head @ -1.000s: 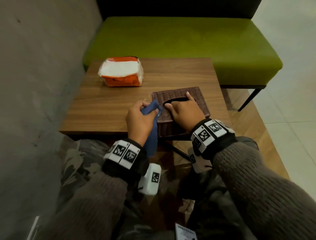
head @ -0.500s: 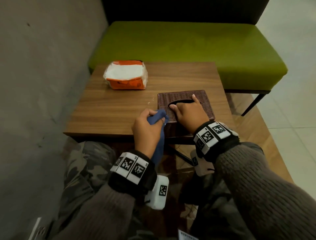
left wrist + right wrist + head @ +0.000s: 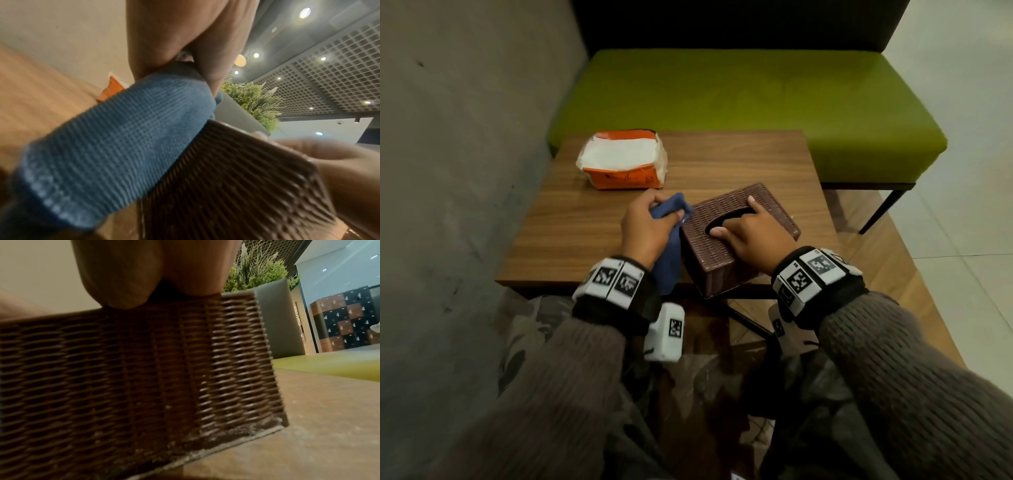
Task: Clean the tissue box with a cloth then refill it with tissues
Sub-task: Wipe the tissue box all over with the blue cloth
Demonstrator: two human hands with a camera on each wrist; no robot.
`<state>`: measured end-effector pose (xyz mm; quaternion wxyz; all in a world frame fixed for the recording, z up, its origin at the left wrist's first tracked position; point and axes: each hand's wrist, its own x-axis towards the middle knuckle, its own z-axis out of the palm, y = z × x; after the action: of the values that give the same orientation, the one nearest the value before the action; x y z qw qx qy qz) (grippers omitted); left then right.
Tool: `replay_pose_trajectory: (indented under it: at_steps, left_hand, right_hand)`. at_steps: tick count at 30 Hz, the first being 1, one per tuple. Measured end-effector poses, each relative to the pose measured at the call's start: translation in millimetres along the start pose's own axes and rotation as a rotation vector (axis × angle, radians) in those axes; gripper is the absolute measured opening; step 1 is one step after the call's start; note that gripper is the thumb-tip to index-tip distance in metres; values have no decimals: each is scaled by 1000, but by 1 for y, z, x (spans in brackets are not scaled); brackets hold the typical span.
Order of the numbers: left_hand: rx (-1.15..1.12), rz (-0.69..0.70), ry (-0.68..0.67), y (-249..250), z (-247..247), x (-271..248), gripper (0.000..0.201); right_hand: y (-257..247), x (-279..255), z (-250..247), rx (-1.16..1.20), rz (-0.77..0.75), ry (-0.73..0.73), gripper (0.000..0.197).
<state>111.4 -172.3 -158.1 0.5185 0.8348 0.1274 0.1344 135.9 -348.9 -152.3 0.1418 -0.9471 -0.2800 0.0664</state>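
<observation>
A brown woven tissue box (image 3: 726, 260) lies askew near the table's front edge, one corner overhanging it. My right hand (image 3: 751, 231) holds it from above: the index finger lies straight on the top, the thumb sits at the rim of the oval slot, and the other fingers curl into the slot. My left hand (image 3: 650, 222) grips a bunched blue cloth (image 3: 669, 260) and presses it against the box's left side. In the left wrist view the cloth (image 3: 115, 138) meets the box's ribbed wall (image 3: 236, 186). The right wrist view shows the box's side (image 3: 123, 369) with pale dust along its base.
An orange pack of white tissues (image 3: 623, 161) lies at the back left of the wooden table (image 3: 571, 222). A green bench (image 3: 756, 99) stands behind the table and a grey wall (image 3: 448, 171) runs close on the left. Tiled floor lies to the right.
The box has turned on the table and now sits at an angle, its near corner over the edge. My left hand with the cloth has moved forward along its left side.
</observation>
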Motion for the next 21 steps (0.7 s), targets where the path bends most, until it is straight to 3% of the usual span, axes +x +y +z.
replay_pose_trajectory:
  at_steps: [3,7,10,14,17,21]
  left_hand:
    - [16,8,39,-2,-6,-22,12]
    - [3,13,0,4,-11,-52,17]
    - [-2,31,-10,9,-10,-74,13]
    - [-14,33,-41,12,-12,-77,18]
    - [-32,-42,-105,15,-5,-44,23]
    - [0,-64,-189,20,4,-11,29]
  right_hand:
    - [-1,0,-2,57,89,32,30]
    - [-19,0,6,165,298,169,39]
    - [-32,1,12,106,415,184,46]
    - [-30,-2,12,71,286,136,36]
    - [-33,-5,11,82,192,127,31]
    - [-34,-3,11,78,266,194,27]
